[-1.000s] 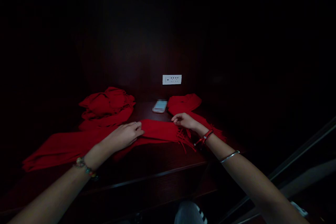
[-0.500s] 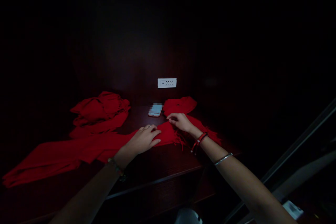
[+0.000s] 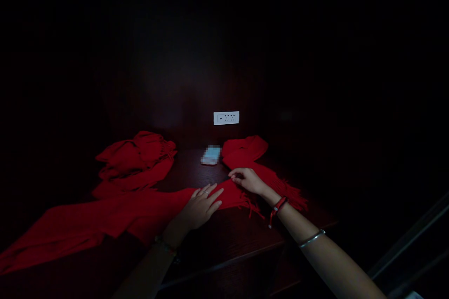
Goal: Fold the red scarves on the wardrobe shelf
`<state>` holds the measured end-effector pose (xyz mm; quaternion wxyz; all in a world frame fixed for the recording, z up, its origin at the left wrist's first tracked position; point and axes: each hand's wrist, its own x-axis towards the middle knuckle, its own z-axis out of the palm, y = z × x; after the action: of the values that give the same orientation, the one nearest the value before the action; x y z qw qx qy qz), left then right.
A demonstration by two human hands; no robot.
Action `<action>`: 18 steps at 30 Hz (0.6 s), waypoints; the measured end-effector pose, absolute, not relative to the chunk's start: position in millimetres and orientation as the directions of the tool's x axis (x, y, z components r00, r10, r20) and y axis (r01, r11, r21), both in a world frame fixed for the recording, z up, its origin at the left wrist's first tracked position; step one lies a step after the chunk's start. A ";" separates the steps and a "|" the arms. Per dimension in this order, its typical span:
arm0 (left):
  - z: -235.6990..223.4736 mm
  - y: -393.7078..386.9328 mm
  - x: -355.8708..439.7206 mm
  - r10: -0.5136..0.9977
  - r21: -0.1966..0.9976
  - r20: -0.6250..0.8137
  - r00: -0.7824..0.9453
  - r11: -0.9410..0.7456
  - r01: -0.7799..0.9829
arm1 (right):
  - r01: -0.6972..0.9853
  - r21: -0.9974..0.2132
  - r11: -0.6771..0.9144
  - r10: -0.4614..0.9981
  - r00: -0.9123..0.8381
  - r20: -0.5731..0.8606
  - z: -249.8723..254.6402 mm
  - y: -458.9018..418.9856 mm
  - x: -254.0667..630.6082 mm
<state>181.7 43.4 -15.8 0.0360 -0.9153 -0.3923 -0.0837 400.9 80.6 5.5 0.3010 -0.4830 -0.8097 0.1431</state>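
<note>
Head view: scarf [image 3: 157,202], red, lies across desk [image 3: 242,238], running from left edge of view to its fringe [image 3: 250,206] near the right hand [image 3: 248,181]. Left hand [image 3: 200,208] rests palm down on scarf near the fringed end, fingers spread, cloth flat beneath; ring [image 3: 205,193] on one finger. Right hand at scarf's far edge, fingers curled, thumb close to them; cannot tell whether cloth is pinched. Red bracelet [image 3: 280,204] at right wrist, bangle [image 3: 312,238] farther up the forearm. Behind scarf, at left: heap [image 3: 140,154] of red cloth, loosely bunched. Behind, at right: second scarf [image 3: 247,158], bent over, its fringed end toward the right. Phone [image 3: 211,155] on desk between these two, screen pixelated. Socket [image 3: 226,118], white, on wall [image 3: 168,79] above phone.
</note>
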 end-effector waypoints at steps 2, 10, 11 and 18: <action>-16.4 43.5 182.3 0.701 -0.019 0.197 0.685 -0.696 0.718 | 0.733 -0.434 0.524 0.844 -0.379 0.379 8.7 77.9 403.0; -14.1 40.3 183.2 0.693 -0.069 0.165 0.702 -0.702 0.709 | 0.625 -0.202 0.754 0.656 -0.705 0.269 5.7 39.6 409.1; -12.9 39.8 183.0 0.687 -0.068 0.156 0.710 -0.709 0.702 | 0.633 -0.173 0.754 0.656 -0.716 0.238 6.8 36.9 411.4; -7.3 38.0 181.9 0.697 -0.053 0.081 0.712 -0.710 0.702 | 0.675 -0.009 0.738 0.675 -0.738 -0.005 22.0 29.4 430.6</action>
<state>181.9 38.0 -7.3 0.0401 -0.9244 -0.3784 -0.0274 430.6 29.4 22.0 -0.0009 -0.3620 -0.9322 0.0051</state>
